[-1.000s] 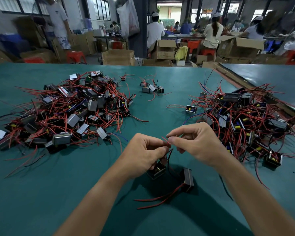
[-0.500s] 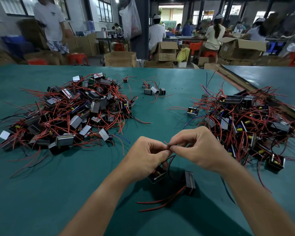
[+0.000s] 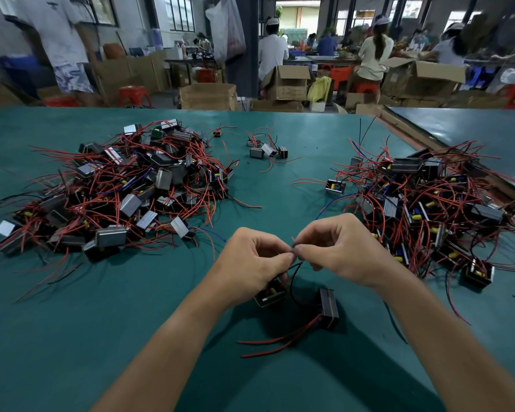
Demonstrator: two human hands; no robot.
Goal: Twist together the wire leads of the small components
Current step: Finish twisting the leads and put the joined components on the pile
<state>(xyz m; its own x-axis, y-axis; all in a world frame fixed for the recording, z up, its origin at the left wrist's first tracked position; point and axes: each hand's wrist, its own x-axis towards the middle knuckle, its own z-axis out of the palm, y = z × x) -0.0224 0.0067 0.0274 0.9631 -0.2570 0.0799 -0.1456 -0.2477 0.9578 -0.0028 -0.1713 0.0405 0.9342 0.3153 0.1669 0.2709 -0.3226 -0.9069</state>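
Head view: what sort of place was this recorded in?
Most likely a small electronics assembly workshop. A left heap and a right heap of wired components lie on the green table, the left hand and right hand pinch wire leads, and behind, people work among open cardboard boxes.

We've got two small black components side by side, just apart: the left component (image 3: 270, 294) tilted, the right component (image 3: 329, 307) standing on edge, black leads (image 3: 291, 282) rising between them, red leads (image 3: 280, 338) trailing nearward.
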